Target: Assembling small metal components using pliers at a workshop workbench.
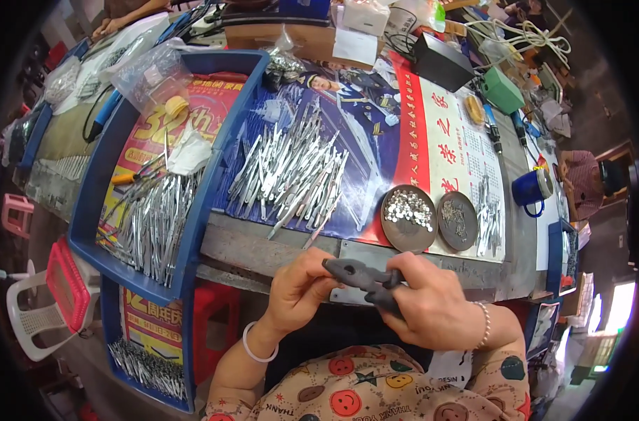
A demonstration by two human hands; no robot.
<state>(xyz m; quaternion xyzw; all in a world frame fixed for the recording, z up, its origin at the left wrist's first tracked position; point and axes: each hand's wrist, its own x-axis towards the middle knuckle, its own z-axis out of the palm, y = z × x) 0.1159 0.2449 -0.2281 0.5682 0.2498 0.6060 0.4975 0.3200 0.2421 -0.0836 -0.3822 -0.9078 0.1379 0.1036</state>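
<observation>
My right hand (435, 302) is wrapped round the handles of dark grey pliers (358, 274), whose jaws point left. My left hand (300, 291) is pinched closed beside the jaw tips; what it holds is hidden by the fingers. Both hands are just off the near edge of the workbench (253, 251). Beyond them lies a loose pile of thin, shiny metal strips (291, 168). Right of the pile stand a brown dish with small silvery discs (407, 210) and a smaller brown dish (457, 219) with tiny metal pieces.
A blue tray (203, 189) at the left holds more metal strips, and a lower blue tray (187, 351) holds others. At the right are a blue mug (531, 189) and a small strip pile (489, 217). A black box (442, 62) stands behind. Another person (582, 179) sits far right.
</observation>
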